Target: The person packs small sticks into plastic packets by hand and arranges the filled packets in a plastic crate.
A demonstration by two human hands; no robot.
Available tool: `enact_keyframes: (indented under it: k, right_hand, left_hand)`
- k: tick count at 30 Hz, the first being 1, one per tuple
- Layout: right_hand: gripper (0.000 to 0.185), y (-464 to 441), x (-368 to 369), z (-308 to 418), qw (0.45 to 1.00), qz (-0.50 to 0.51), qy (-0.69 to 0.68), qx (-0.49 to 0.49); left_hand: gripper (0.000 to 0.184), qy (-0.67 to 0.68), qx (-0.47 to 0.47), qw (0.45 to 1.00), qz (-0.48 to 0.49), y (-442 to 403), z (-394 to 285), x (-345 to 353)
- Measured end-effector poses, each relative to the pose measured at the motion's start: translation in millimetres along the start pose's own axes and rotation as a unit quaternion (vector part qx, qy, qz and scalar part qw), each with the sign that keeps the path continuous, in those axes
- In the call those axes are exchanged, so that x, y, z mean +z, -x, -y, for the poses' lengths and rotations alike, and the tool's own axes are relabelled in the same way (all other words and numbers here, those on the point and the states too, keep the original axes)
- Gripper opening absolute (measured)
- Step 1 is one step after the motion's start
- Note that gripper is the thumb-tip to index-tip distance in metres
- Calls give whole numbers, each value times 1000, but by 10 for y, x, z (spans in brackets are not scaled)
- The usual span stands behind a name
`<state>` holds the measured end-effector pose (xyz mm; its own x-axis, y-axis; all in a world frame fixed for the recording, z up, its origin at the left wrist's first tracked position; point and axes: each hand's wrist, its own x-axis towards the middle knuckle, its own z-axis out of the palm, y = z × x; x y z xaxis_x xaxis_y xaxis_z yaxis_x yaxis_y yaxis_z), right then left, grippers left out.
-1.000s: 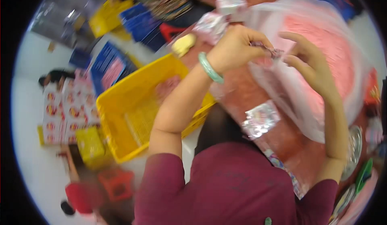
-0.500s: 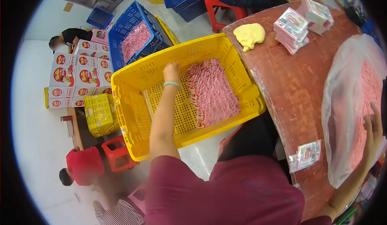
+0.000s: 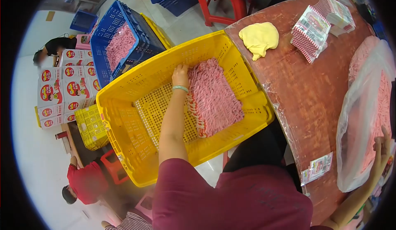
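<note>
Head view. The left hand (image 3: 180,77) reached into the yellow perforated crate (image 3: 136,178), its fingers bent downward beside the pile of narrow pink packets (image 3: 218,102); whether they gripped one could not be told, since the tips were hidden. The pile lay between the crate's long sides, toward the end nearest the bench (image 3: 288,102), where the raised walls probably kept it from spilling. The right hand (image 3: 381,147) had its fingers loosely parted and visibly held nothing; it lay at the clear plastic bag (image 3: 345,147), near the bench's right edge, perhaps to steady the film around the pink contents (image 3: 381,102).

A crumpled yellow cloth-like item (image 3: 259,39) lay at the bench's far left corner. Printed packets with red-striped edges (image 3: 311,32) stood stacked near the far edge, probably squared for compactness; flat printed packets (image 3: 317,168) overlapped by the left edge.

Counts: one crate beneath the hand, one bag, one yellow item, two stacks, and at least two flat packets; the pink packets were too many to count.
</note>
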<state>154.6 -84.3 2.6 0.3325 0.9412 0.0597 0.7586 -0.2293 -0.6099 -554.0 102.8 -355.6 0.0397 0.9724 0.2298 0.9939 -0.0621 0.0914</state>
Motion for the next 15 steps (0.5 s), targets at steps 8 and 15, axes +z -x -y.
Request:
enact_keyframes:
  k: [8,15]
  right_hand:
    - [40,-29,209,48,999,5,-32,-15]
    - [39,3,137,20,999,22,-16,-23]
  left_hand:
    - [14,27,-22,999,34,228,242,399]
    - [14,-55,-43,996,57,161,66,227]
